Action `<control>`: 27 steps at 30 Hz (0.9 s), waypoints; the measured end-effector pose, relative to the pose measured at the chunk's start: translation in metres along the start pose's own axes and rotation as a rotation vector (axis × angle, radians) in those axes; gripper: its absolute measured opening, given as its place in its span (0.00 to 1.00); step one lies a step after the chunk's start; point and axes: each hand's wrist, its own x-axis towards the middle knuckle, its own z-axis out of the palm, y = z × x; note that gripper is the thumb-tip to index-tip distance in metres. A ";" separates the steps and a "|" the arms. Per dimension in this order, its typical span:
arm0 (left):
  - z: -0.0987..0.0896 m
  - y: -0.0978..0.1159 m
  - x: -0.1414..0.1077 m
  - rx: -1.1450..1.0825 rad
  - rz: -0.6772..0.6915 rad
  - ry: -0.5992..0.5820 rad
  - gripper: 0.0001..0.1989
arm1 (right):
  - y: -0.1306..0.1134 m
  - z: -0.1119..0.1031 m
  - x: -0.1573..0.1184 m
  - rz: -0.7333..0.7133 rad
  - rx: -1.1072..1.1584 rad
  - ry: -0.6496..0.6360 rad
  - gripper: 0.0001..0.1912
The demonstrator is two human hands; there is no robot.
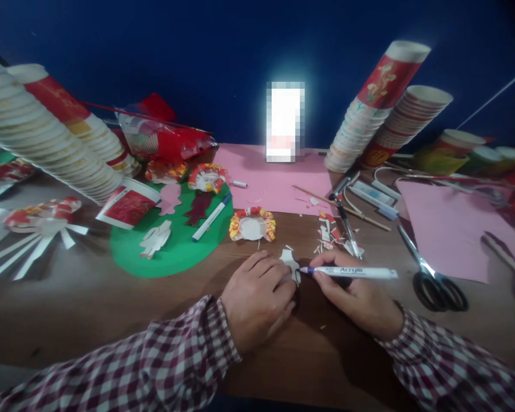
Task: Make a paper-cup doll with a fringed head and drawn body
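My right hand (354, 294) grips a white acrylic marker (356, 273) with a purple tip end. The marker's tip touches the edge of a small white paper cutout (289, 264) on the table. My left hand (261, 294) lies over the lower part of that cutout, fingers bent and close together, pinning it down; the covered part is hidden. Just beyond sits a ring of folded red and yellow paper (252, 225) with a pale round centre. Red and white paper scraps (327, 233) lie past my right hand.
Black-handled scissors (438, 283) lie at the right beside pink paper (448, 234). A green paper disc (175, 260) bears cutouts and a blue-capped marker (212, 217). Paper cup stacks lean at left (51, 126) and right (369, 109). A bright, pixelated screen (285, 120) stands behind.
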 end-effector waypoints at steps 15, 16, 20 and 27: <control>0.001 0.001 0.000 -0.001 -0.011 -0.007 0.10 | 0.002 0.001 0.000 0.000 0.008 0.000 0.07; 0.001 0.001 0.000 -0.001 -0.011 -0.006 0.10 | 0.002 0.001 0.000 0.003 0.007 0.000 0.07; 0.002 0.000 0.000 -0.008 -0.017 -0.009 0.10 | 0.001 0.001 -0.001 0.019 0.013 -0.009 0.07; 0.003 0.000 -0.001 -0.021 -0.001 0.012 0.10 | 0.000 -0.001 0.001 0.011 0.028 0.005 0.06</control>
